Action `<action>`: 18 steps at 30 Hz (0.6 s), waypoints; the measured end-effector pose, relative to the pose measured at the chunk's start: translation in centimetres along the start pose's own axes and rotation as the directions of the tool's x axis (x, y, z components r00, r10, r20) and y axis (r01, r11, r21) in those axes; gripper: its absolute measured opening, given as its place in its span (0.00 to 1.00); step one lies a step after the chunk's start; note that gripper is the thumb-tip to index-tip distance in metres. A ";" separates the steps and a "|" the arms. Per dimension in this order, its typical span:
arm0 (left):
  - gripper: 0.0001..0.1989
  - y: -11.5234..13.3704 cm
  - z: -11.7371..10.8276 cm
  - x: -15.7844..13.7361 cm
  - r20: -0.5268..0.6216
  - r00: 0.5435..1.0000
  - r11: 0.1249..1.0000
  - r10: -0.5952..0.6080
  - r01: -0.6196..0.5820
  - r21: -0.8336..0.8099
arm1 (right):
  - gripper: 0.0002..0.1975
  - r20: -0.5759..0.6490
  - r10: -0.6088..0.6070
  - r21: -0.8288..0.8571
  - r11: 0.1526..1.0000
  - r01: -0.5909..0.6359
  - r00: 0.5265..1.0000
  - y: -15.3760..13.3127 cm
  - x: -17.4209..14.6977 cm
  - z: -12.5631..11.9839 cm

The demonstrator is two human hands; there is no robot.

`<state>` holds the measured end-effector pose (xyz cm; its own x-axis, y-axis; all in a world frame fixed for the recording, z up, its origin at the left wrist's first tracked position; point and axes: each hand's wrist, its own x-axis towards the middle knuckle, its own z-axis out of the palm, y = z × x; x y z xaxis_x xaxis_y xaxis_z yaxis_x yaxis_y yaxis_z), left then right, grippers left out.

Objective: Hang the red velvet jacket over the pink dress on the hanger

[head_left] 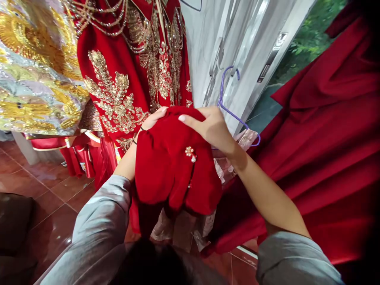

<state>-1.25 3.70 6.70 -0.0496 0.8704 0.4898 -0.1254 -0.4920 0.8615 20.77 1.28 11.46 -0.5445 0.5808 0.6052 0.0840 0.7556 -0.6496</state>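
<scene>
A red velvet garment (160, 166) hangs bunched between my hands, with a pearl flower ornament (190, 152) on its front. My left hand (154, 119) grips its upper left edge, the fingers mostly hidden by the cloth. My right hand (212, 126) is closed on the upper right edge, thumb lying on top and fingers behind. Just beyond my right hand is a purple hanger (222, 89), with pale pink sequined fabric (248, 138) at its lower end. Behind my left hand hangs a red garment with gold embroidery (115, 95).
At the left hangs a gold-and-silver embroidered garment (38, 79). Long dark red cloth (332, 130) fills the right side. White door frames with handles (267, 67) stand behind. Below is a red tiled floor (56, 198), with a dark object (14, 221) at lower left.
</scene>
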 end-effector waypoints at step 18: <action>0.20 2.0 2.1 4.5 0.308 0.895 0.758 -0.323 0.049 0.651 | 0.18 0.074 0.348 0.589 0.741 -0.322 0.935 6.8 -1.6 -0.5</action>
<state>0.34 6.64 10.88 0.3013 0.9321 0.2013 0.5475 -0.3419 0.7638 22.67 5.59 6.33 -0.5415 0.7831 0.3059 -0.2536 0.1948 -0.9475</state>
